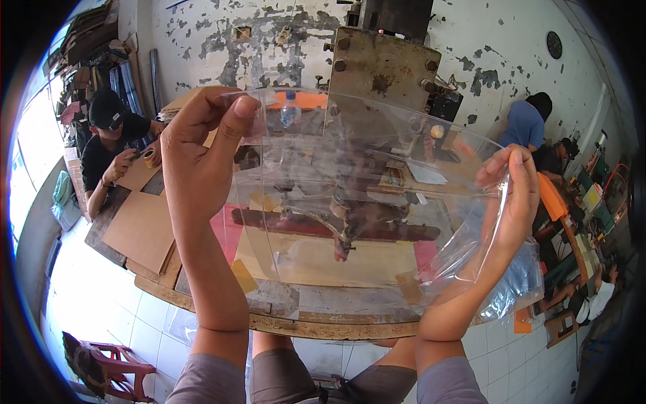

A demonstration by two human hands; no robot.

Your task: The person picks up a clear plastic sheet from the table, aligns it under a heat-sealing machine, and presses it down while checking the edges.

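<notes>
A clear plastic sheet (303, 158) is stretched upright between my two raised hands, and the bench shows through it. My left hand (202, 145) pinches its upper left corner between thumb and fingers. At the right edge, my right hand (515, 192) grips the sheet, which creases and bunches along that forearm. Behind the plastic stands a heavy, worn metal press (383, 71) with a dark horizontal bar (397, 231) low over the bench. Under the bar lies a pale tan board (336, 262) on a pink-red layer (224, 232), with brown tape at its corners.
Brown cardboard sheets (141, 225) lie on the bench (303, 328) at left, where a person (111, 138) handles tape. A pile of clear plastic (515, 286) hangs at the right. A water bottle (290, 111) stands behind. Other people work at far right. A red stool (124, 367) stands lower left.
</notes>
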